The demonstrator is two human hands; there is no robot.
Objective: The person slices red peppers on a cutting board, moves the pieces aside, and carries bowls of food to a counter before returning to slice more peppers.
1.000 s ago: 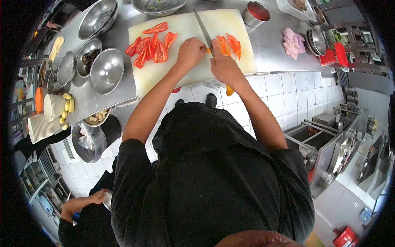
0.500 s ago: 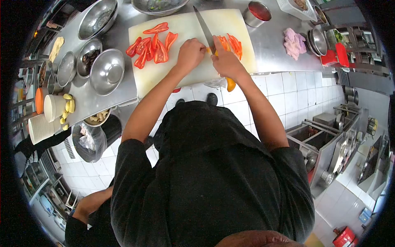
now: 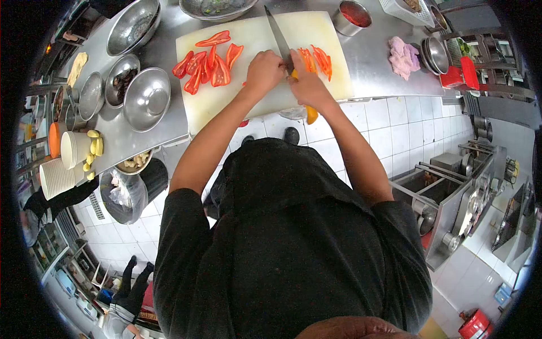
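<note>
My right hand [image 3: 307,85] is wrapped round the yellow handle of a long kitchen knife [image 3: 275,29]. Its blade points away from me over the white cutting board [image 3: 265,107]. Close to the left of the blade, my left hand [image 3: 264,70] is closed with its fingers curled down; whatever lies under the fingertips is hidden. Thin red-orange pepper strips [image 3: 323,63] lie just right of the knife. On the board's left side are several larger pieces of red pepper [image 3: 220,73], cut open and spread loosely.
Steel bowls [image 3: 147,99] stand left of the board, with stacked cream containers [image 3: 56,175] nearer the corner. A steel pot [image 3: 353,18] with red contents sits at the back right, a pink cloth [image 3: 403,58] farther right. A lined bin [image 3: 121,195] stands below the table's left edge.
The knife handle's end has swung slightly left, and my left hand has shifted a little right. At lower left, a nearby person's bare arm has gone; a person in dark trousers now shows farther off.
</note>
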